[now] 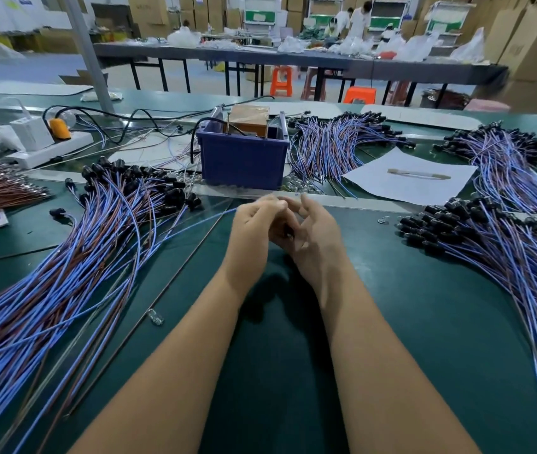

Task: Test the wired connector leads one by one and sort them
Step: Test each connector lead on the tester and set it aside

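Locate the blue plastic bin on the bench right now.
In the head view the blue plastic bin sits at centre, just beyond both hands, between the left lead pile and the white paper sheet on its right.

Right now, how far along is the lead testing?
Can't tell tested from untested. Both hands, left hand and right hand, hold one lead near the blue box. Big piles lie left and right, so plenty probably remains.
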